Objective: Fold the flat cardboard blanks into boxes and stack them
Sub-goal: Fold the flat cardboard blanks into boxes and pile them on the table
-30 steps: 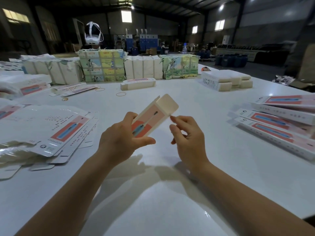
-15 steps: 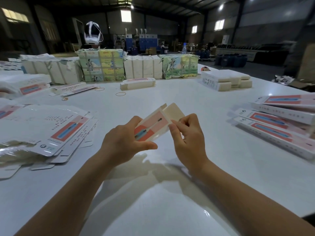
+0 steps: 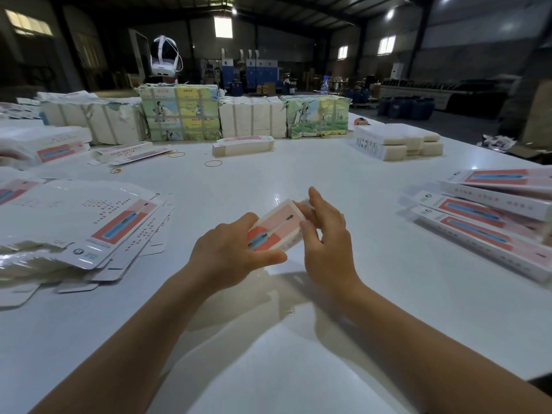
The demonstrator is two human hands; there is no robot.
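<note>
1. Two bare hands hold a small half-formed box [image 3: 276,228] just above the middle of a white table [image 3: 298,339].
2. The left hand [image 3: 230,255] pinches the box's near end, thumb below; the right hand [image 3: 325,234] presses the far end flap, fingers partly spread.
3. The card looks light, thin and easily creased; it is best held by its edges.
4. Flat blanks [image 3: 98,228] lie left, finished boxes [image 3: 493,216] stack right.
5. Print shows a blue toothbrush-like shape on red; the lettering is too small to read.
</note>
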